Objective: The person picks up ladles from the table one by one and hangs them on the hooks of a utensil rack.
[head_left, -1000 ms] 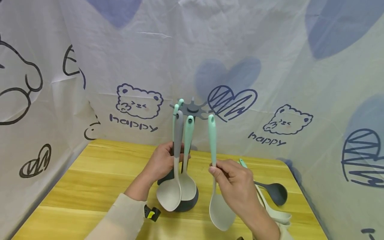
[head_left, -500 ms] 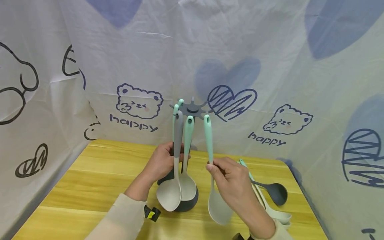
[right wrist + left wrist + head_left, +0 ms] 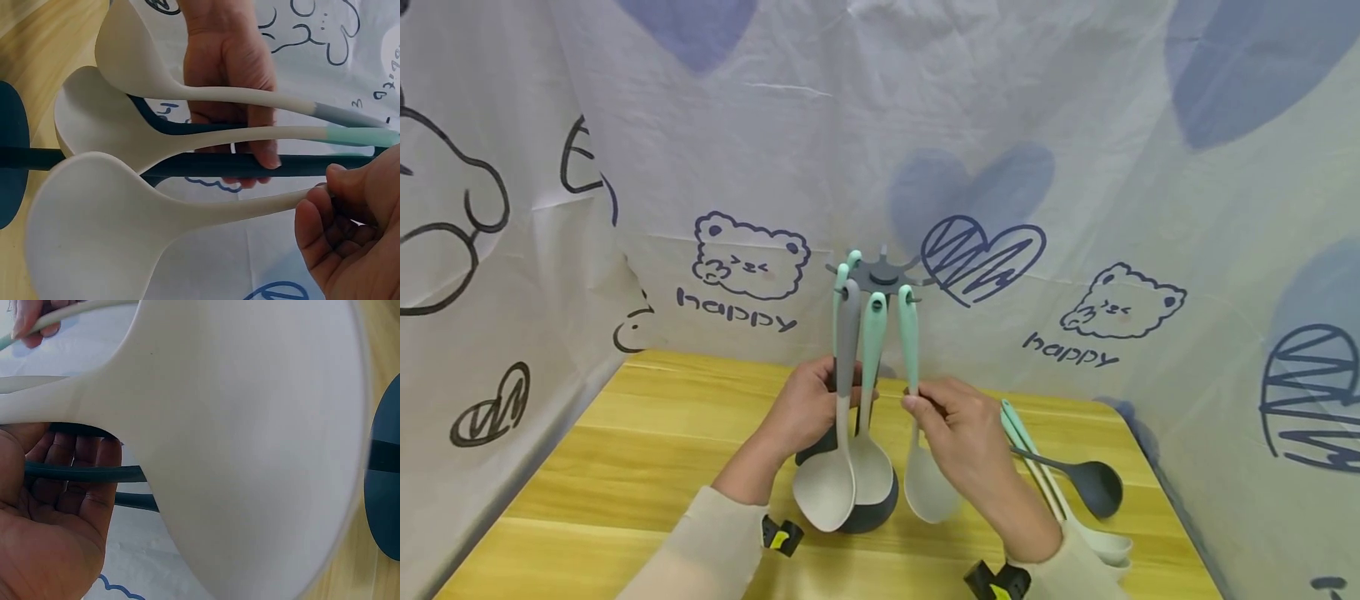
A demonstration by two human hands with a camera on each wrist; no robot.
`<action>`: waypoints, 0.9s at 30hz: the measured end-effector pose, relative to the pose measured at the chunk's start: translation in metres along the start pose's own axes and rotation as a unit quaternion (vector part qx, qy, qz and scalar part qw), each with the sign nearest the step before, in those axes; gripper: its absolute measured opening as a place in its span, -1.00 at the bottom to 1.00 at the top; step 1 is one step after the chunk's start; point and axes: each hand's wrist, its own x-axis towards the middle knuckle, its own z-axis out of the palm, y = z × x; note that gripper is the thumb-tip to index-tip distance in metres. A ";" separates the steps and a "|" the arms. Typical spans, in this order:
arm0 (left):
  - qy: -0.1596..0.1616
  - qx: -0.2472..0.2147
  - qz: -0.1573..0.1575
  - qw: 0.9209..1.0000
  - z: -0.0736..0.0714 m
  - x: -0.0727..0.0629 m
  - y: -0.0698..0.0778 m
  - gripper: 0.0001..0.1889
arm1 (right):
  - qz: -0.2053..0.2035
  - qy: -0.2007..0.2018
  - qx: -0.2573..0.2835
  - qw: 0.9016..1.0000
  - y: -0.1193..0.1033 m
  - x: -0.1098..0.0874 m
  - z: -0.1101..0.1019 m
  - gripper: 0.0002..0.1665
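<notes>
My right hand (image 3: 966,429) pinches the pale shaft of a mint-handled ladle (image 3: 909,337) between thumb and fingers. The ladle hangs bowl-down, and its handle hole overlaps a hook at the right front of a dark grey utensil rack (image 3: 883,273). Round the rack's upright post (image 3: 212,164) curl the fingers of my left hand (image 3: 805,407). Close in front of that hand hang a grey-handled ladle (image 3: 824,490) and another mint-handled ladle (image 3: 871,467). More mint handles (image 3: 841,287) show behind them at the rack's left. The grey-handled ladle's bowl (image 3: 250,437) covers much of the left wrist view.
On the wooden table (image 3: 647,433), right of the rack, lie a dark ladle (image 3: 1097,487) and pale utensils (image 3: 1105,543) with mint handles. The rack's round dark base (image 3: 876,518) stands under the hanging ladles. A printed cloth (image 3: 760,150) hangs behind the table.
My right hand has moved left and slightly up with the mint-handled ladle, bringing its top from beside the rack onto the hook. The left hand keeps its place on the post.
</notes>
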 end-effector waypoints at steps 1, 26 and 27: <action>0.000 -0.001 0.003 1.000 0.000 0.000 0.000 -0.81 | -0.003 0.002 -0.002 1.000 0.001 0.001 0.002 -0.95; -0.016 -0.002 0.012 1.000 -0.001 0.000 0.004 -0.85 | 0.004 -0.001 0.026 1.000 0.011 0.007 0.018 -0.93; -0.017 -0.001 0.012 1.000 -0.002 0.000 0.004 -0.85 | 0.010 -0.004 0.026 1.000 0.011 0.007 0.017 -0.94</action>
